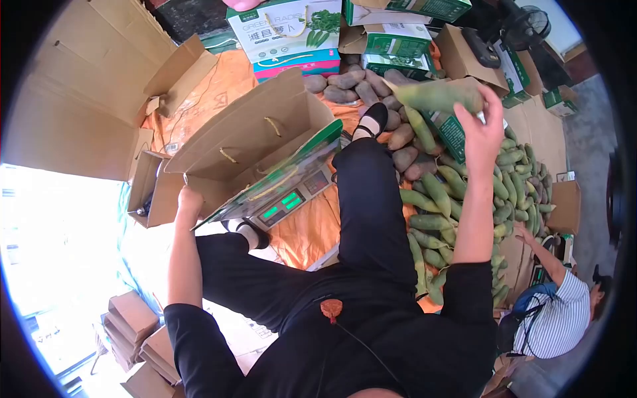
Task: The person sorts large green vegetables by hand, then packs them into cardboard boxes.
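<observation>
In the head view, my right hand [484, 123] is raised at the upper right, its fingers closed round a green radish [434, 97] whose pale tip points left. On the other side, my left hand [190, 201] grips the near left corner of an open cardboard gift box [229, 132] with rope handles. The box stands tilted by a digital scale [306, 188] with lit green figures; it hides part of the scale. Below my right hand lies a large pile of green radishes [438, 192].
Dark, purplish radishes [365, 91] lie beyond my foot. Printed radish boxes [285, 33] stand at the back, near a small fan [531, 26]. A co-worker in a striped shirt [554, 318] reaches to the pile at right. Stacked cartons [136, 318] stand lower left.
</observation>
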Demonstrator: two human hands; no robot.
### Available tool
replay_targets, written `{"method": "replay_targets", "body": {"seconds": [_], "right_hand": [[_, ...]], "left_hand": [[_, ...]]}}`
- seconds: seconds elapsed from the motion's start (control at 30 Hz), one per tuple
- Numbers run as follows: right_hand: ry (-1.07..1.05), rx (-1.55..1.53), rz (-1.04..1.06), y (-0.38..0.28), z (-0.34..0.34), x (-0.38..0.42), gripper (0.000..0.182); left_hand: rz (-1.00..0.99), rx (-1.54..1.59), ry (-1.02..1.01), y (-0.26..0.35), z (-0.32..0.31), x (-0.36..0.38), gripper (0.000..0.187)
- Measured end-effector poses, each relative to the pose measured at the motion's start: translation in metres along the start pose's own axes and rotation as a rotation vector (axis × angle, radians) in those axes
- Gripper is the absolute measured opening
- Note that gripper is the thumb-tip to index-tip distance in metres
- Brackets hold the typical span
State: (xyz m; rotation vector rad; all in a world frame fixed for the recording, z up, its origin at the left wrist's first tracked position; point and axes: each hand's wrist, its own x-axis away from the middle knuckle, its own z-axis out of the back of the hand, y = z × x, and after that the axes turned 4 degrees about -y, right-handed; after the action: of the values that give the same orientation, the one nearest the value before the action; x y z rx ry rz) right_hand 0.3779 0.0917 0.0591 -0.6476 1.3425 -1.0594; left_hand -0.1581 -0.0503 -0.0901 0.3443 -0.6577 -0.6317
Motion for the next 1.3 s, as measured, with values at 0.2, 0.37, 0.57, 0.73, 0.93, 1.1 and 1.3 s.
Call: {"method": "replay_targets", "body": {"seconds": [0.2,0.37,0.57,0.73,0.93,1.1,1.3], "right_hand": [[-0.351,-0.386,-0.062,-0.049,-0.109,-0.009,0.044],[-0.402,0.023,0.195,-0.005,-0.210,0.017,0.042],[-0.631,0.414,-0.129,-0.002,-0.248,0.024,0.034],[-0.567,0.231,-0.011,0.000,-0.176,0.013,0.021],[-0.253,0.304,-0.397,0.120,-0.019,0.055,0.024],[-0.249,0.771,-0.914,0.224,0.114,0.179,0.023],[0.060,0.838,-1.209,0.276,0.187,0.312,0.017]], "left_hand": [[-0.046,-0.030,-0.024,-0.010,0.000,-0.008,0.022],[-0.486,-0.601,-0.078,-0.057,0.003,-0.059,0.024],[-0.460,-0.487,-0.132,-0.052,0.008,-0.058,0.022],[-0.259,-0.104,-0.019,-0.009,0.008,-0.003,0.018],[-0.359,-0.273,-0.075,-0.022,0.011,-0.019,0.019],[-0.316,-0.224,-0.064,-0.016,0.012,-0.014,0.020],[-0.281,-0.245,-0.125,-0.048,0.014,-0.044,0.029]]}}
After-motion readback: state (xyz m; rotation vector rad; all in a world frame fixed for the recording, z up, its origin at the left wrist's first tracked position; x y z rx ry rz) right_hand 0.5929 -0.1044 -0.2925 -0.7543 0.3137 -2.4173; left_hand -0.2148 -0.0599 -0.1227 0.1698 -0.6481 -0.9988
